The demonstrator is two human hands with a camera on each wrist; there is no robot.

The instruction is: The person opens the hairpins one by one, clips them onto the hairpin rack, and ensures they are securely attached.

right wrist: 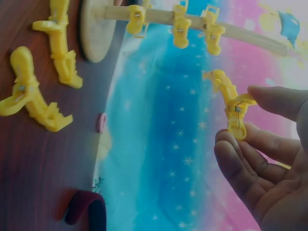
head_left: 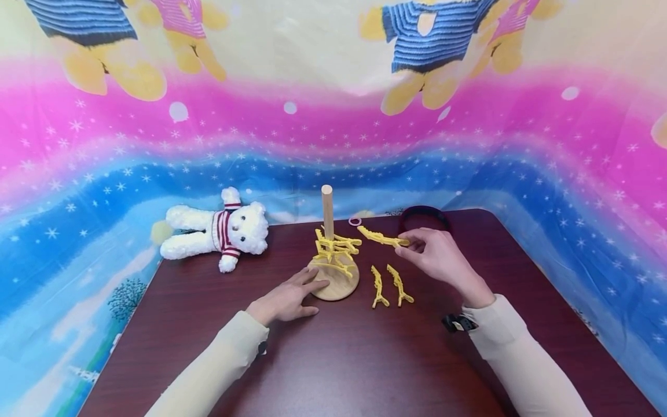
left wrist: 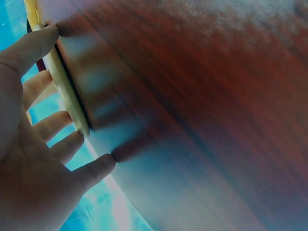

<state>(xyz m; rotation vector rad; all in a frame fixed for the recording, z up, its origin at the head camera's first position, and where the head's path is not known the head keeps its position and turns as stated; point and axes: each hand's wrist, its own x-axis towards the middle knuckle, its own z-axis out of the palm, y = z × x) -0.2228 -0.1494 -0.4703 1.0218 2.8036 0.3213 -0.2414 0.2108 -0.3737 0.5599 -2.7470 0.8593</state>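
Note:
My right hand pinches a yellow alligator hair clip by its handle ends, thumb on one side and fingers on the other. In the right wrist view this clip hangs in front of the cloth. A wooden post stands upright on a round wooden base, with several yellow clips gripped around its lower part. My left hand rests with spread fingers at the near left rim of the base. Two more yellow clips lie on the table right of the base.
A white plush bear in a striped top lies at the back left of the dark wooden table. At the back edge lie a pink ring and a dark headband. Printed cloth surrounds the table.

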